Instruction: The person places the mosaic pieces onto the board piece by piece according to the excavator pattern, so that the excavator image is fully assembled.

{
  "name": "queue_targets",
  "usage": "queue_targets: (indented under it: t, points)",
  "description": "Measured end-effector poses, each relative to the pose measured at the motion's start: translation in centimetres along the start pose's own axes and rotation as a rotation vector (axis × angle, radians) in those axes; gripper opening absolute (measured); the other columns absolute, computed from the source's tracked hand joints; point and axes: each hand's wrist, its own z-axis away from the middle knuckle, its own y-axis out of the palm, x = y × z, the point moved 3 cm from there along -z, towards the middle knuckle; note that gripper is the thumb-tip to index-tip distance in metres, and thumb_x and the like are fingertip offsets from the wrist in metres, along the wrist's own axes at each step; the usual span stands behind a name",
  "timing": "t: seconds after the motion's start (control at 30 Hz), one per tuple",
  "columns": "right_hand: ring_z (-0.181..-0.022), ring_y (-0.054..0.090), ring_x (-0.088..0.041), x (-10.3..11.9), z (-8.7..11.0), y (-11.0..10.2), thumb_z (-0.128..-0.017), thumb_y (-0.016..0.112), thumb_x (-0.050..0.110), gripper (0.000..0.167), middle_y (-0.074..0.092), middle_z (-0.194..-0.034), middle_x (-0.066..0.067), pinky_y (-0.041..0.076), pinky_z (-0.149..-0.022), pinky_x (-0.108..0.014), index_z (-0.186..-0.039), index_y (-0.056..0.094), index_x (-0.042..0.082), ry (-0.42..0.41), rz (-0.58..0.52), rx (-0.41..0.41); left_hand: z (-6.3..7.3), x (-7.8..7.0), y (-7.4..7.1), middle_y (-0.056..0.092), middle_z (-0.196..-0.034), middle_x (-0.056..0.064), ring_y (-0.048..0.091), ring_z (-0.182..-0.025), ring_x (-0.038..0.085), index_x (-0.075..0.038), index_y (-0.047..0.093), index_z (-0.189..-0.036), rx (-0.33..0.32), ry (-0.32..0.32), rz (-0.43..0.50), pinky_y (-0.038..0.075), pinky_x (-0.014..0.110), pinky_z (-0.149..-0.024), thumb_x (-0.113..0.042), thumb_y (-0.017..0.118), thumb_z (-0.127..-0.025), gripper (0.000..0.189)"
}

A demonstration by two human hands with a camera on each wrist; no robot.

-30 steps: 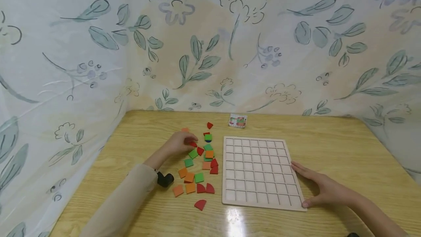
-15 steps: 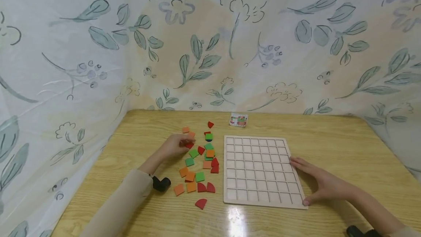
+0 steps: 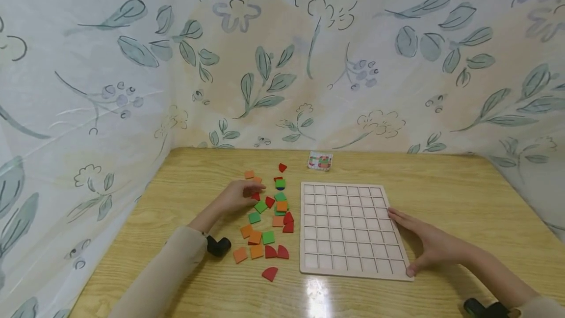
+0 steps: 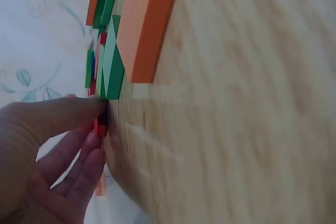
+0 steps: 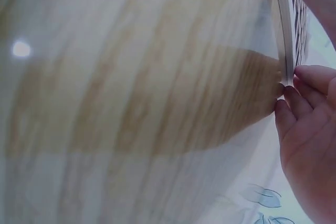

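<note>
My left hand (image 3: 237,196) is over the loose tiles, pinching a red tile (image 3: 256,196) between thumb and fingers at table level. In the left wrist view only a thin edge of that red tile (image 4: 100,125) shows between thumb and fingertips. A pale wooden grid board (image 3: 348,232) lies flat in the middle of the table. Along its right edge rests my right hand (image 3: 441,250), thumb at the near corner and fingers stretched farther up the side. The right wrist view shows those fingertips touching the board's edge (image 5: 286,35).
Orange tiles (image 3: 256,251), green tiles (image 3: 268,237) and red quarter-round tiles (image 3: 270,273) lie scattered left of the board, some overlapping. A small patterned card (image 3: 320,161) lies beyond the board. A floral curtain (image 3: 282,87) hangs behind the wooden table (image 3: 353,301).
My left hand has drawn back slightly left with the red tile, then a little right again, uncovering an orange tile behind it. My right fingers have slid slightly up the board's edge.
</note>
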Motion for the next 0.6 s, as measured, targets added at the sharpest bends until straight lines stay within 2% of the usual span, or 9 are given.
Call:
queue_targets:
  t: [0.13,0.2,0.27,0.4,0.5,0.6]
  points:
    - [-0.128,0.004,0.014,0.04,0.00,-0.16,-0.051,0.081,0.052,0.117,0.028,-0.141,-0.029,0.007,-0.093,0.002,-0.141,0.030,-0.004,-0.028,0.042,-0.035,0.27,0.38,0.06,0.066,-0.106,0.006,0.059,-0.092,0.019,-0.008,0.063,-0.116,-0.067,-0.065,0.002,0.049,0.032,-0.079,-0.006,0.071,-0.078,0.039]
    - [-0.130,0.009,0.006,0.19,-0.14,-0.33,-0.051,0.080,0.055,0.117,0.030,-0.139,-0.028,0.007,-0.093,0.002,-0.139,0.032,-0.005,-0.040,0.073,-0.044,0.46,0.50,0.00,0.067,-0.103,0.006,0.059,-0.087,0.018,-0.008,0.063,-0.116,-0.103,-0.095,0.004,0.049,0.030,-0.075,-0.008,0.072,-0.078,0.039]
    - [-0.133,0.017,-0.010,0.31,-0.30,-0.49,-0.050,0.080,0.057,0.118,0.030,-0.138,-0.027,0.007,-0.094,0.002,-0.138,0.033,-0.007,-0.038,0.090,-0.046,0.56,0.48,-0.06,0.067,-0.099,0.005,0.058,-0.084,0.017,-0.008,0.064,-0.114,-0.131,-0.118,0.018,0.049,0.029,-0.073,-0.009,0.074,-0.077,0.038]
    - [-0.126,0.028,-0.040,0.44,-0.44,-0.61,-0.047,0.079,0.061,0.123,0.030,-0.139,-0.026,0.008,-0.093,0.001,-0.137,0.033,-0.008,0.047,0.101,-0.020,0.64,0.22,-0.09,0.067,-0.094,0.006,0.058,-0.079,0.016,-0.005,0.065,-0.111,-0.157,-0.130,0.045,0.049,0.029,-0.071,-0.007,0.074,-0.076,0.036]
    - [-0.125,0.029,-0.044,0.47,-0.35,-0.63,-0.045,0.077,0.064,0.125,0.030,-0.139,-0.025,0.018,-0.098,-0.009,-0.138,0.032,-0.006,0.116,0.127,0.004,0.61,0.10,-0.03,0.067,-0.095,0.007,0.059,-0.080,0.016,-0.004,0.065,-0.111,-0.156,-0.131,0.058,0.049,0.030,-0.072,-0.006,0.073,-0.076,0.036]
    - [-0.125,0.031,-0.042,0.53,-0.29,-0.64,-0.045,0.076,0.066,0.125,0.032,-0.139,-0.024,0.033,-0.099,-0.029,-0.138,0.032,-0.005,0.154,0.158,0.018,0.57,0.06,0.05,0.067,-0.097,0.009,0.059,-0.081,0.017,-0.004,0.065,-0.111,-0.146,-0.125,0.071,0.050,0.031,-0.073,-0.004,0.072,-0.077,0.035]
